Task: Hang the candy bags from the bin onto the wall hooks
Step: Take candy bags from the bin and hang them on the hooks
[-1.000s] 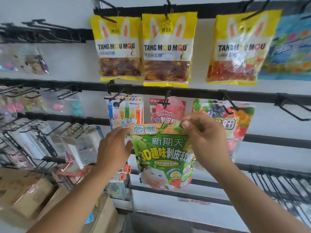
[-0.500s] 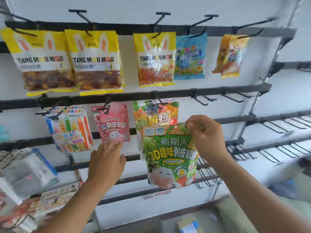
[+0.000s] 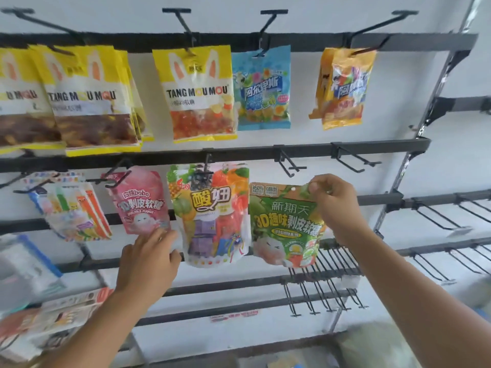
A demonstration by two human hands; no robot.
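My right hand [image 3: 335, 205] pinches the top right corner of a green candy bag [image 3: 285, 227] and holds it up in front of the rack. The bag hangs just below and left of a bare black hook [image 3: 288, 166] on the second rail. Its punched hole shows near the top edge. My left hand [image 3: 148, 264] is raised with relaxed fingers, its fingertips at the lower edge of a pink candy bag [image 3: 140, 203] that hangs on a hook. A multicoloured fruit bag [image 3: 212, 213] hangs between the pink and green bags.
Yellow bags [image 3: 198, 94], a blue bag [image 3: 261, 88] and an orange bag [image 3: 344, 86] hang on the top rail. Another bare hook [image 3: 353, 160] sits further right. Rows of bare hooks [image 3: 318, 264] stick out lower right. Boxed goods [image 3: 29, 264] sit at the lower left.
The view has swung right along the rack. My right hand carried the green bag to the right, past the fruit bag, toward the bare hook. My left hand let go earlier and stays low.
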